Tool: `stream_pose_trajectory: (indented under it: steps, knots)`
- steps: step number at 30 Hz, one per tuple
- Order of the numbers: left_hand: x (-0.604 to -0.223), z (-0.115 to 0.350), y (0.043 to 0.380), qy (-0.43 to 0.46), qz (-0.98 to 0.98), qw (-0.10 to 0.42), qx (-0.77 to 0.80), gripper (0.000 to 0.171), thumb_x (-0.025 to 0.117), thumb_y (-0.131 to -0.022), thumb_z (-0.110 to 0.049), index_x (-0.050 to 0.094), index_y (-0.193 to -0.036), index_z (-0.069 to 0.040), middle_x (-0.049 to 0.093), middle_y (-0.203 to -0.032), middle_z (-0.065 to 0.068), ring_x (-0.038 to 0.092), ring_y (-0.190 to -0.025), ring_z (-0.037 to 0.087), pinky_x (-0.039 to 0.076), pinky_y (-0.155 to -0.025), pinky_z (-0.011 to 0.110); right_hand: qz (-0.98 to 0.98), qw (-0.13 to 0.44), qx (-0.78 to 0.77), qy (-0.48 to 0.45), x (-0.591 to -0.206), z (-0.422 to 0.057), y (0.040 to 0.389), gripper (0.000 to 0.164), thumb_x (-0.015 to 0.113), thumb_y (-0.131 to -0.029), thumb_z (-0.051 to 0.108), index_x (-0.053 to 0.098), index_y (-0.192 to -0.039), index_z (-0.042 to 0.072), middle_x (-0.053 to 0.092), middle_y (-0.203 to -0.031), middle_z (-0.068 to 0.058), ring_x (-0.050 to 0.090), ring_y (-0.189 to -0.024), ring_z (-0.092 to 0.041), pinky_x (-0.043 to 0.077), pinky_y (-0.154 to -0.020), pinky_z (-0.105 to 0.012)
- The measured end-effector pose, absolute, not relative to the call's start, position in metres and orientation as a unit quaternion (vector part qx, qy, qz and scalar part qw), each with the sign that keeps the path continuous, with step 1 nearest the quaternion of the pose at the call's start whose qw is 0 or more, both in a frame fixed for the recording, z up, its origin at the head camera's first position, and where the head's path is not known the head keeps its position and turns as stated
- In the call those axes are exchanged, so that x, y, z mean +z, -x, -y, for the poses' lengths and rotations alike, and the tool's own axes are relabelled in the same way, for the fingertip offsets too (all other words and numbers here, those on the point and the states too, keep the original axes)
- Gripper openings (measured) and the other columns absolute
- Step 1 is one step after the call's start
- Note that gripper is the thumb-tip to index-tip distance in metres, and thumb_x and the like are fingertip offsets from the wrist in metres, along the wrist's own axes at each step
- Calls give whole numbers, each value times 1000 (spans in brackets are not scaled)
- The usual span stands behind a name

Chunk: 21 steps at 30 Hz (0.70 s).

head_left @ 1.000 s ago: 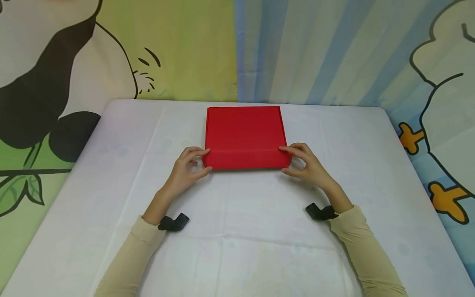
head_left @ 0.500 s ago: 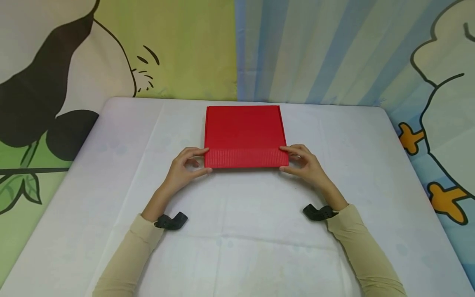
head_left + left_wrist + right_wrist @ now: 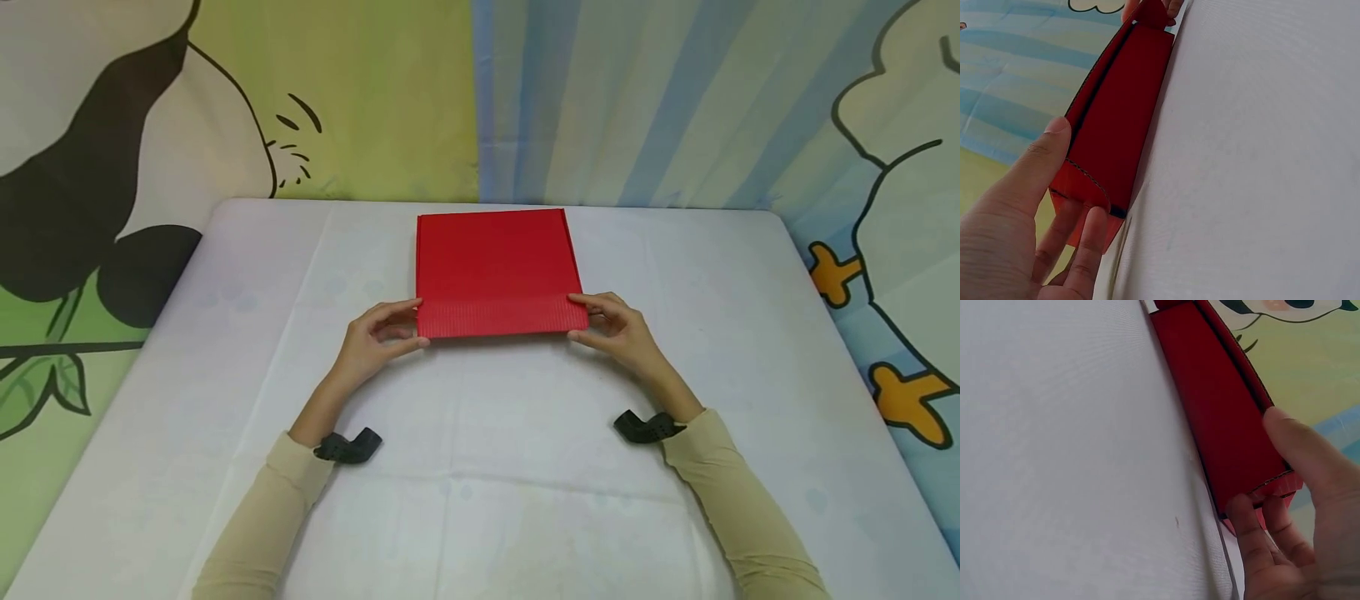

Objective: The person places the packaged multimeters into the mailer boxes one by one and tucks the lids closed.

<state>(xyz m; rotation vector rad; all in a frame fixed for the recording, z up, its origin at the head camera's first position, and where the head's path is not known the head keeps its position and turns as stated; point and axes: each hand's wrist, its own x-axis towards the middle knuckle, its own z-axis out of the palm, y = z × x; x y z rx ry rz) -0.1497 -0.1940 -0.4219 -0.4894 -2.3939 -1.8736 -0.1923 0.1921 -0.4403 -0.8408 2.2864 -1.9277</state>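
A red cardboard box (image 3: 495,254) lies on the white-covered table, its lid down over the top and a ribbed strip along its near edge. At the near left corner my left hand (image 3: 375,337) pinches the lid's front flap, thumb on the flap's edge and fingers at the side tab (image 3: 1088,184). My right hand (image 3: 618,333) grips the near right corner in the same way, with its thumb (image 3: 1280,415) on the flap edge. Both wrist views show the box's front wall (image 3: 1216,406) below a narrow dark gap under the flap. The inside of the box is hidden.
The white tablecloth (image 3: 480,500) has faint creases. Black curved wrist mounts (image 3: 348,447) sit at both cuffs. Behind the table hangs a printed cloth backdrop (image 3: 337,100) with cartoon figures, a yellow-green part and blue stripes.
The lid's near strip has gone from smooth to visibly ribbed. The box's right side now sits slightly higher in the head view. Both hands keep their hold at the near corners.
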Motion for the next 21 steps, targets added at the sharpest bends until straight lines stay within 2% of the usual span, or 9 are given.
stream_pose_trajectory:
  steps: [3,7,11,14,17,21]
  knots:
    - [-423,195,150,156,774,22,-614,58,79,-75,8,58,-129,7,62,-116,23,64,-99,10,57,-83,32,-737,20,-622,264,-445,-194,195,54,68,-77,-22,54,-129,-14,58,-117,-10,56,-101,-14,50,-90,-20]
    - [-422,195,151,159,787,19,-596,58,78,-77,7,56,-131,4,63,-108,20,62,-96,22,55,-85,32,-738,19,-622,260,-447,-194,194,50,68,-82,-15,55,-130,-10,58,-119,-4,56,-103,-14,50,-91,-19]
    - [-422,194,149,171,797,24,-579,55,74,-81,7,52,-132,6,57,-116,22,55,-104,37,52,-86,31,-742,17,-618,260,-449,-193,193,48,67,-85,-11,55,-132,-8,54,-123,-2,51,-109,-13,50,-91,-20]
    - [-423,192,148,174,793,31,-583,53,71,-83,9,51,-132,8,48,-127,25,51,-112,43,53,-88,36,-747,20,-610,264,-450,-191,193,56,65,-85,-14,49,-138,-5,47,-134,-7,48,-117,-13,50,-92,-20]
    - [-425,191,149,179,786,33,-591,57,69,-83,10,47,-136,8,42,-134,25,50,-119,43,51,-94,47,-746,27,-606,274,-451,-190,193,64,62,-84,-19,41,-143,-6,35,-147,-18,44,-125,-10,48,-94,-20]
    - [-426,189,154,199,778,23,-595,65,67,-84,13,39,-143,8,38,-142,27,46,-129,43,44,-98,56,-753,34,-602,264,-449,-189,194,61,61,-85,-19,41,-141,-9,25,-156,-22,46,-125,-7,46,-94,-17]
